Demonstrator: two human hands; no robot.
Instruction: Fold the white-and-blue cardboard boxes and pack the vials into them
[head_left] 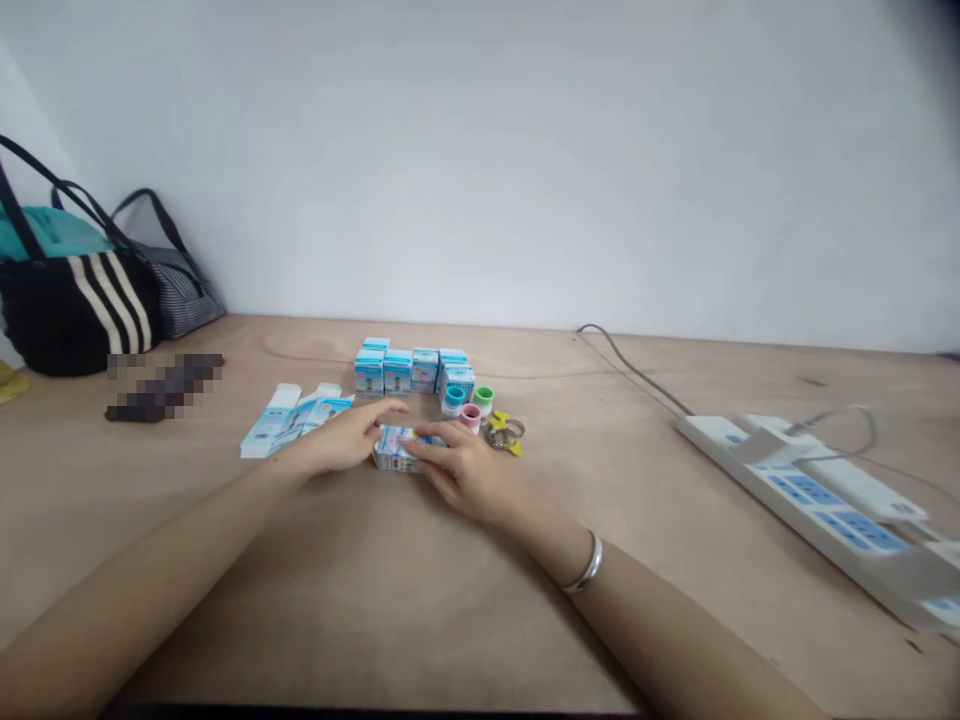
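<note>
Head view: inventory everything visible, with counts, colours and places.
Standing cartons: about six, blue, mid-table.
Flattened cartons: several, blue, left of the hands.
Carton: one, under the hands.
Plastic rings: three, teal, green, pink, right of the standing cartons.
Metal rings: a bunch, silver and yellow, beside them.
Power strip: one, white, far right.
Tote bag: one, black and cream, far left.
Grey bag: one, beside it.
Wooden table: one, tan.
Left hand: on the carton.
Right hand: on the carton, silver bangle.

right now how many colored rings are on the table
3: a teal ring beside the upright boxes, a green ring to its right, and a pink ring in front of them, nearest the right hand. Others could be hidden behind the boxes.
</note>
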